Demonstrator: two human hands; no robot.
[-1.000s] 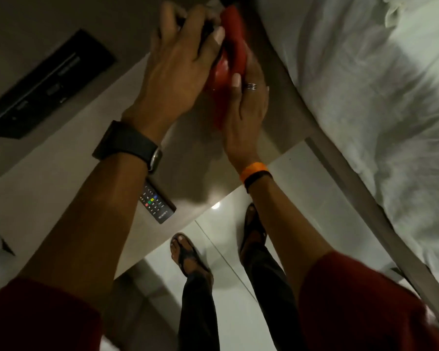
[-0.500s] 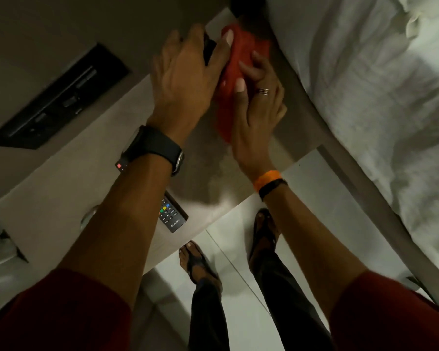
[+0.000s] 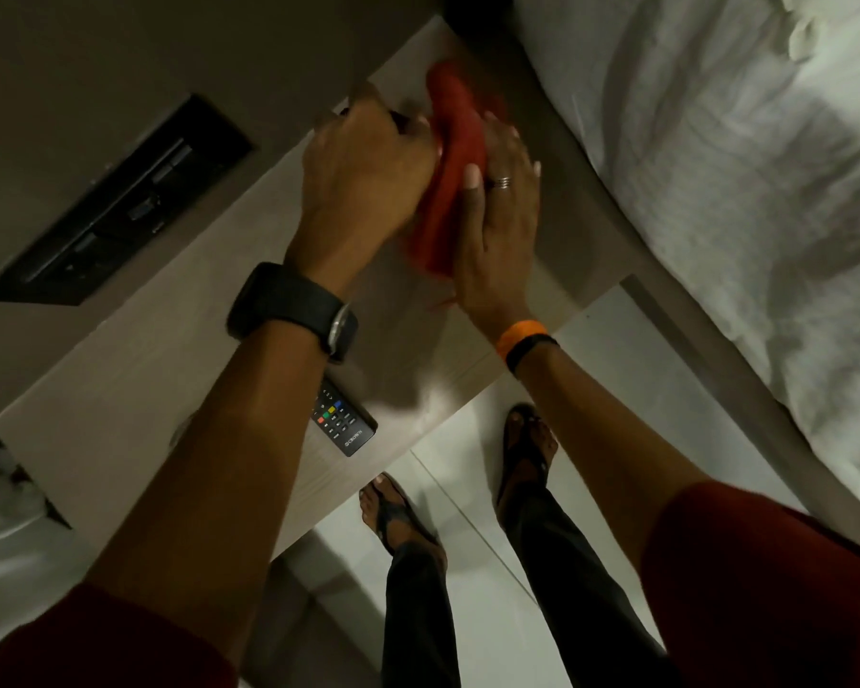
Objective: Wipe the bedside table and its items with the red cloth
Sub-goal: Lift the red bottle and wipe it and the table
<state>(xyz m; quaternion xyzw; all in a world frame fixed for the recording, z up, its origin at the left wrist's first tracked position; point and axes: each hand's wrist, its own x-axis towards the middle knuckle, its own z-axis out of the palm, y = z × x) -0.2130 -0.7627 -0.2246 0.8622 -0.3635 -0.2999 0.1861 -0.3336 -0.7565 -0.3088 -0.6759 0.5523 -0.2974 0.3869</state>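
The red cloth (image 3: 455, 166) is bunched between my two hands above the far end of the pale wooden bedside table (image 3: 120, 404). My right hand (image 3: 497, 225) is wrapped around the cloth, thumb on top. My left hand (image 3: 363, 176) grips a small dark item (image 3: 395, 116) that is pressed against the cloth; most of that item is hidden by my fingers. A black remote control (image 3: 343, 424) with coloured buttons lies on the table near its front edge, partly under my left forearm.
A bed with white sheets (image 3: 716, 191) borders the table on the right. A black switch panel (image 3: 115, 206) is set in the wall behind the table. My sandalled feet (image 3: 525, 439) stand on the white tiled floor in front.
Both hands with the cloth have shifted slightly down and toward me in the frame. My left hand has closed more tightly on the dark item. The remote has not moved on the table.
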